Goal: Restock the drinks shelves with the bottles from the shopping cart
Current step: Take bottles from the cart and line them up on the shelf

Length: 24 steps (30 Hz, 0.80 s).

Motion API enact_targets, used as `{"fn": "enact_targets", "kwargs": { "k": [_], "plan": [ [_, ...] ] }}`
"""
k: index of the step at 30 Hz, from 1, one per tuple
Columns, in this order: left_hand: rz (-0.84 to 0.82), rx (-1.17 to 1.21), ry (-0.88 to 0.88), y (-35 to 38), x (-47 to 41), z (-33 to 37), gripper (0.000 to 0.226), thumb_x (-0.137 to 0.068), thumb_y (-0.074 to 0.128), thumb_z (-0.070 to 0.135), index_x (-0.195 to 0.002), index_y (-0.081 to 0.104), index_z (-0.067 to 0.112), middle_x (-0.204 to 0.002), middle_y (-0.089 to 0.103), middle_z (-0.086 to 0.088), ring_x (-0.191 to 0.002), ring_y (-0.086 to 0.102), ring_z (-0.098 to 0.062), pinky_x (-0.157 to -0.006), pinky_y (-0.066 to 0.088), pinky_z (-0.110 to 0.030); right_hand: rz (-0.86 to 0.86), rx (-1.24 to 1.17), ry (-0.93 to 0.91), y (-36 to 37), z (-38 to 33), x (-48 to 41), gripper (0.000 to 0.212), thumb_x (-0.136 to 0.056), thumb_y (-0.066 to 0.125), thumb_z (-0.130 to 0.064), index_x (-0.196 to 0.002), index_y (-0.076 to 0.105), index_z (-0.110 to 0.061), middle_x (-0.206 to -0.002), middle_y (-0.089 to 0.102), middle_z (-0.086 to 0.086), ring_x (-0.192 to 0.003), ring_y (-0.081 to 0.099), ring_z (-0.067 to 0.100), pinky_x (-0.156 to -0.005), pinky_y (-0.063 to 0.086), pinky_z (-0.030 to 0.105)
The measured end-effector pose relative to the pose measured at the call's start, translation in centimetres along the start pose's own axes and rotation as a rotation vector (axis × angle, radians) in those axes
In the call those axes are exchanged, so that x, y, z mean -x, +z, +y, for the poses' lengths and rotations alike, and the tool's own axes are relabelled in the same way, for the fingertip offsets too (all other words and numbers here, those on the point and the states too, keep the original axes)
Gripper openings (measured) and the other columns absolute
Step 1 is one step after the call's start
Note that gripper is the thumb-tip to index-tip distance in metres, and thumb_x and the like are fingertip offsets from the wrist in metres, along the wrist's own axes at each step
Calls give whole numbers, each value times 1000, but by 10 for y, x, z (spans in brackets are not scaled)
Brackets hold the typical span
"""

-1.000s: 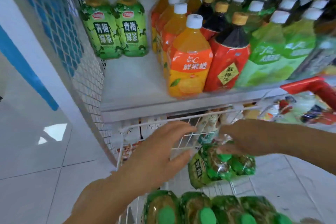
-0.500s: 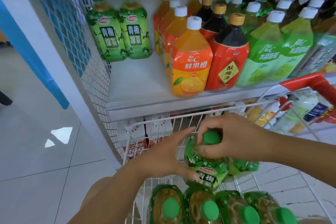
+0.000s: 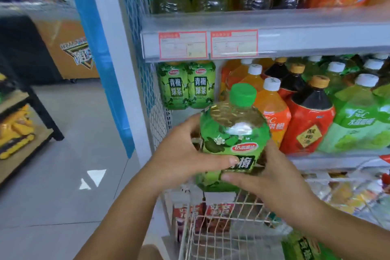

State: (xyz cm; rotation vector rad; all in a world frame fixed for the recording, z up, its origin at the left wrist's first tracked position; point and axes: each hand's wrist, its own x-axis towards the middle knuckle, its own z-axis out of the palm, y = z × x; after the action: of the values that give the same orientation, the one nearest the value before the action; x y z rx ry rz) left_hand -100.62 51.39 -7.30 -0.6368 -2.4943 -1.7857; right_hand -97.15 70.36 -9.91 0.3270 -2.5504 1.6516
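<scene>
Since half a second ago you have raised the green tea bottle (image 3: 230,139) out of the shopping cart (image 3: 221,228); it is now in the air in front of the drinks shelf (image 3: 316,160), above the cart's wire rim. The bottle's green cap (image 3: 242,93) is on top, tipped slightly towards you.

Your left hand (image 3: 181,158) wraps its left side, fingers curled behind and thumb lying across the label. Your right hand (image 3: 272,177) grips the right side lower down, thumb laid across the front under the label.

Behind the bottle, two matching green tea bottles (image 3: 187,86) stand at the back left of the shelf. Rows of orange juice bottles (image 3: 272,112) and red-labelled dark bottles (image 3: 308,124) stand to their right. Another green bottle (image 3: 304,245) lies in the cart at lower right.
</scene>
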Motion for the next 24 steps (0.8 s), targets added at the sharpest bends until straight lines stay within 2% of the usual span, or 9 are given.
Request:
{"fn": "enact_targets", "kwargs": {
  "k": [3,5,7,9,11,14,17,20,24],
  "plan": [
    [163,-295,32,-24,-3,3,74,-51,80,61,-118,55,44,-119,60,25,-112,57,3,-102,48,-34,70,-70,-67,23,-2,-36,67,-61,87,-25,-118,51,-32,-99,66,-23,-92,59,-13,-72,46,5],
    [427,-473,154,-37,4,-2,71,-64,76,61,-127,49,42,-119,46,28,-118,50,-2,-103,44,-32,97,-98,-82,38,0,-61,68,-64,86,-22,-123,52,-22,-105,66,-17,-94,60,-9,-74,49,10],
    [739,-578,301,-45,15,-16,57,-77,70,51,-128,51,32,-118,44,23,-115,50,-11,-99,46,-40,118,-108,-84,52,6,-88,71,-66,86,-25,-127,50,-19,-109,67,-13,-97,62,-3,-86,54,25],
    [938,-633,354,-49,21,-36,53,-83,68,43,-128,51,21,-124,51,6,-112,51,-23,-93,48,-50,116,-80,-85,64,15,-115,75,-65,86,-29,-130,49,-21,-111,67,-13,-101,62,2,-93,51,31],
    [963,-541,274,-50,16,-54,62,-85,69,42,-136,45,14,-132,51,-6,-118,49,-24,-95,47,-51,113,-46,-87,77,25,-137,80,-65,86,-31,-134,48,-20,-113,66,-13,-104,61,4,-97,49,32],
    [907,-384,151,-47,0,-66,65,-89,65,31,-144,37,13,-134,50,-4,-124,47,-19,-100,45,-48,144,18,-71,93,35,-164,79,-68,84,-36,-135,46,-16,-115,63,-11,-103,56,2,-90,47,23],
    [915,-337,167,-41,-13,-75,57,-95,55,24,-146,32,14,-137,50,-5,-126,48,-23,-100,43,-49,164,33,-10,104,39,-188,82,-72,82,-37,-136,37,-12,-122,61,-2,-106,54,8,-85,39,17],
    [952,-310,212,-36,-20,-82,55,-96,48,28,-146,28,17,-137,50,-5,-123,51,-25,-98,46,-48,157,9,19,113,44,-208,86,-74,80,-35,-140,30,-11,-128,58,3,-119,53,18,-92,38,21],
    [973,-292,228,-36,-21,-87,55,-95,47,32,-146,28,22,-139,50,-6,-125,53,-26,-98,47,-48,124,-53,27,121,46,-222,91,-78,76,-36,-148,21,-15,-138,52,3,-130,45,21,-104,35,29]
  ]
}}
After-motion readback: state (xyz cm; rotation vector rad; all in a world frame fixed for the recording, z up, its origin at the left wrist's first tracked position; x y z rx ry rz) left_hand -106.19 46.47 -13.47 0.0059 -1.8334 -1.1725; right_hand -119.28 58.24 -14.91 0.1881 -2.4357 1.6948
